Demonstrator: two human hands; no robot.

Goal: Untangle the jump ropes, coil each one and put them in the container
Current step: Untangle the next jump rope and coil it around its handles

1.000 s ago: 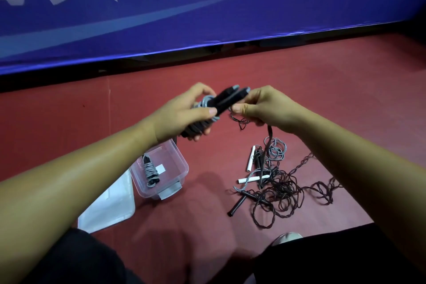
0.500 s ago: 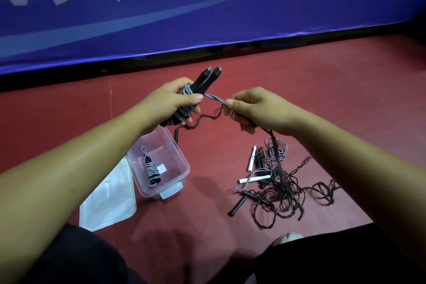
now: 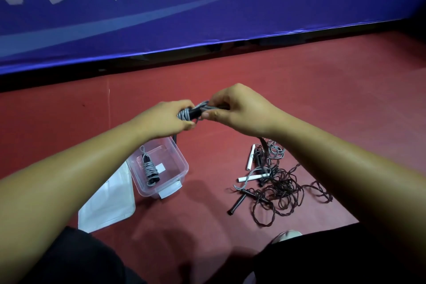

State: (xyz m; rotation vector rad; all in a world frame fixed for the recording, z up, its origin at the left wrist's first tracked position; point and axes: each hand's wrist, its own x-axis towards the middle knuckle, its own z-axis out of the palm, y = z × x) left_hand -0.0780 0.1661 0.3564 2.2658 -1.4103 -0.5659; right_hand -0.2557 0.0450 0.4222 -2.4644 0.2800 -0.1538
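A half-wound jump rope (image 3: 193,112), black handles bound with grey cord, is held in the air between both hands, above the far edge of the container (image 3: 171,163). The left hand (image 3: 166,120) is curled round the wound end of the bundle. The right hand (image 3: 239,110) is closed on the other end, thumb and fingertips pinching the grey cord at the handles; the handle tips are covered by this hand. A dark cord (image 3: 262,142) is seen dropping from beneath the right wrist to the tangle of ropes (image 3: 283,189) on the red floor (image 3: 322,99), right of the container and apart from it. In that tangle, two white handles (image 3: 250,157) and a black handle (image 3: 237,203) are noted, mixed with dark twisted cord and some grey loops; which cord belongs to which handle cannot be told. The clear plastic container stands on the floor under the left forearm, and one coiled rope (image 3: 150,172), grey on black handles, lies inside it. A white lid (image 3: 108,200) lies flat, touching the container's near-left side and partly hidden by the left arm. A blue banner (image 3: 207,18) with white lettering closes off the far side. The toe of a shoe (image 3: 285,235) is visible just near of the tangle.
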